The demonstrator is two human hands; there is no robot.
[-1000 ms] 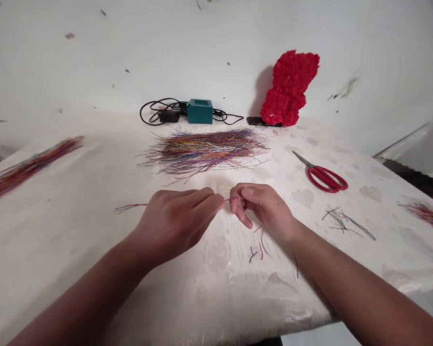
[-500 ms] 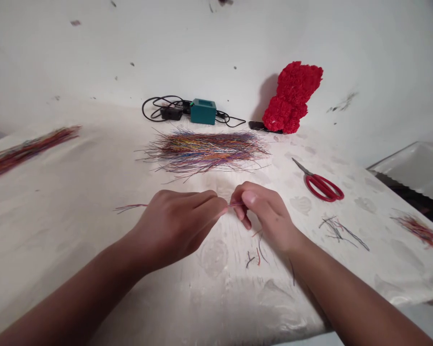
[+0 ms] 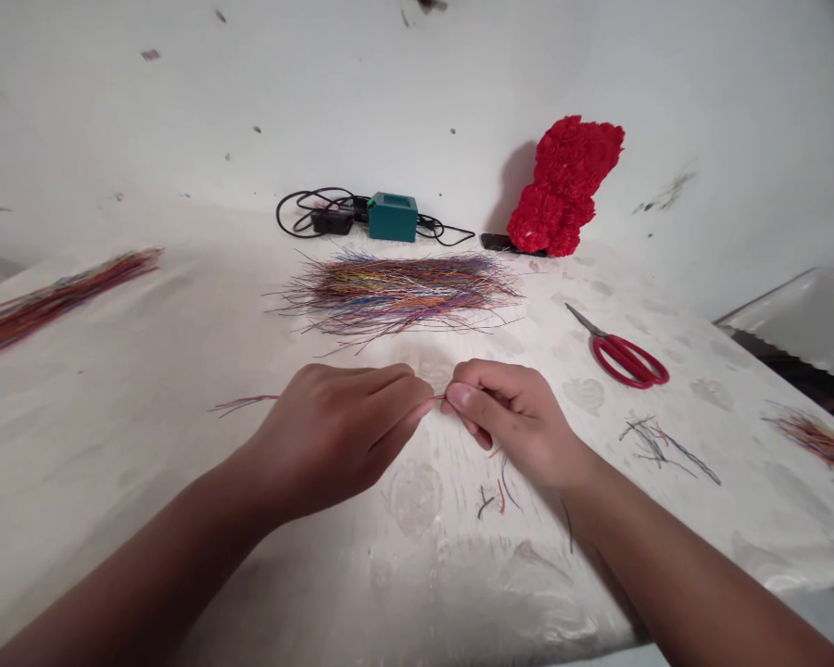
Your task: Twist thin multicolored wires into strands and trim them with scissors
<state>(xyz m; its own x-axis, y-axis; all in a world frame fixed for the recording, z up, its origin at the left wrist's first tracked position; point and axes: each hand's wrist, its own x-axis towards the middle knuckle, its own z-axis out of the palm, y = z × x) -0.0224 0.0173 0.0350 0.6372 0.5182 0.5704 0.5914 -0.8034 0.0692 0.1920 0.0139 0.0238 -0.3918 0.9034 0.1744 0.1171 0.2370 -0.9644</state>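
My left hand is closed around a thin bunch of coloured wires, whose loose ends stick out to its left over the table. My right hand pinches the other end of that bunch right beside my left fingertips. Both hands hover just above the white table cover. Behind them lies a wide heap of multicoloured wire strands.
Red scissors lie to the right. Short wire scraps and offcuts are scattered near my right wrist. More wire bundles lie at the far left and far right. A teal box, black cables and a red rose-covered figure stand by the wall.
My right hand has drawn closer to the left, its fingers curling tighter on the wire end. The left hand has barely moved.
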